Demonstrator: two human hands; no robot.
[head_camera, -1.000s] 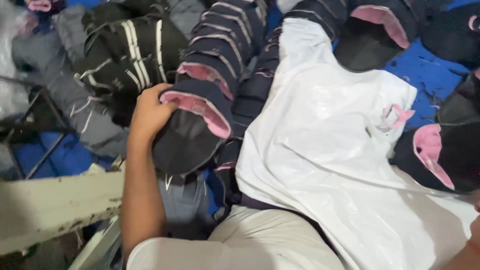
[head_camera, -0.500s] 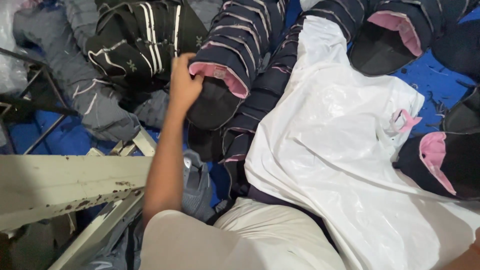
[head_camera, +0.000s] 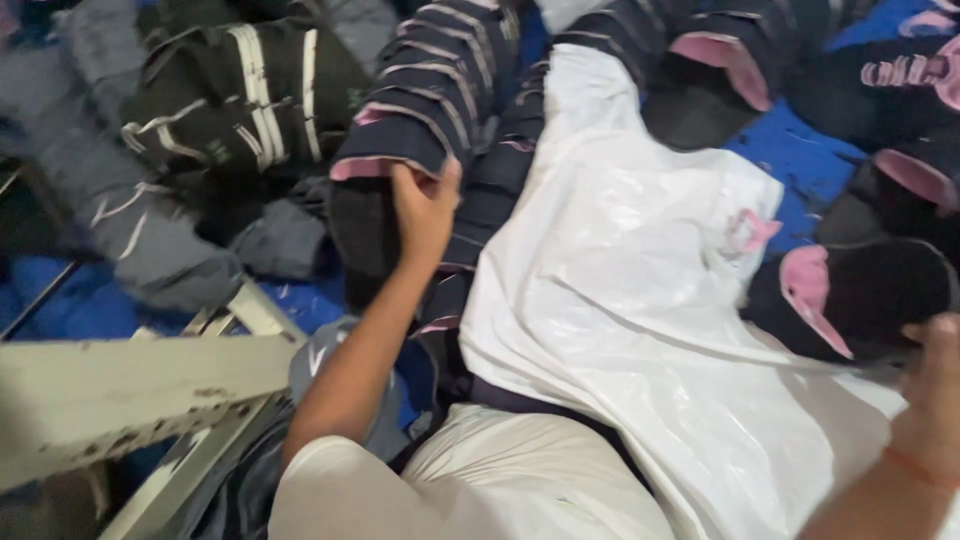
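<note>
My left hand (head_camera: 425, 210) grips the pink-lined open end of a dark navy striped sleeve-like garment piece (head_camera: 430, 90) in the upper middle of the head view. My right hand (head_camera: 930, 390) is at the right edge, fingers closed on the edge of a large white plastic bag (head_camera: 640, 300) that lies across the pile. A dark piece with a pink rim (head_camera: 850, 300) lies just beside that hand.
More dark striped and pink-lined pieces (head_camera: 720, 60) are heaped at the top on blue sheeting (head_camera: 800, 160). A black bundle with white stripes (head_camera: 250, 100) and grey fabric (head_camera: 150, 250) lie at upper left. A pale metal frame (head_camera: 130, 390) crosses the lower left.
My left hand has kept hold of the pink-lined dark piece while the view shifted. My right hand has come into view at the right edge.
</note>
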